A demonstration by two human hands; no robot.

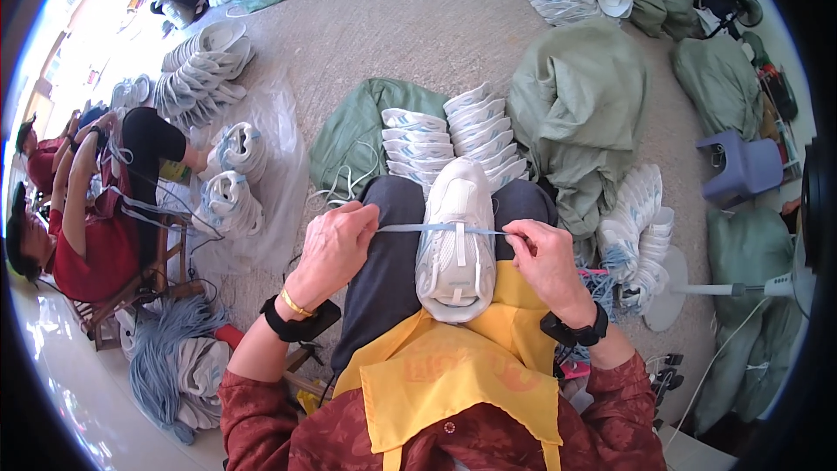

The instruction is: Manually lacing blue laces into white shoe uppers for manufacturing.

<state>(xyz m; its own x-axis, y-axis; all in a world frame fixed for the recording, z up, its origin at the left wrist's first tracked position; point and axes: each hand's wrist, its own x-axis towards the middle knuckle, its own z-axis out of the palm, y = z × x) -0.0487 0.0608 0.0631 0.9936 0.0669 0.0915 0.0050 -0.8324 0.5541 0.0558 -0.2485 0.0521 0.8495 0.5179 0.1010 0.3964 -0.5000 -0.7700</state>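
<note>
A white sneaker point(462, 187) rests between my thighs, its toe pointing away from me and its opening towards me. A light blue shoelace point(401, 228) runs taut across its tongue, pulled out to both sides. My left hand point(336, 249) is closed on the lace's left end, a little off the shoe. On the other side my right hand point(547, 263) pinches the right end between thumb and fingers. The eyelets under the lace are too small to make out. Beyond the toe, stacked white shoe uppers point(417, 135) stand in rows against my knees.
Green cloth sacks point(580, 78) lie ahead and to the right. Bundled blue laces point(170, 366) hang at the lower left. Co-workers in red point(96, 249) sit at the left beside more shoe piles point(209, 70). A purple stool point(741, 166) and a fan point(785, 283) stand at the right.
</note>
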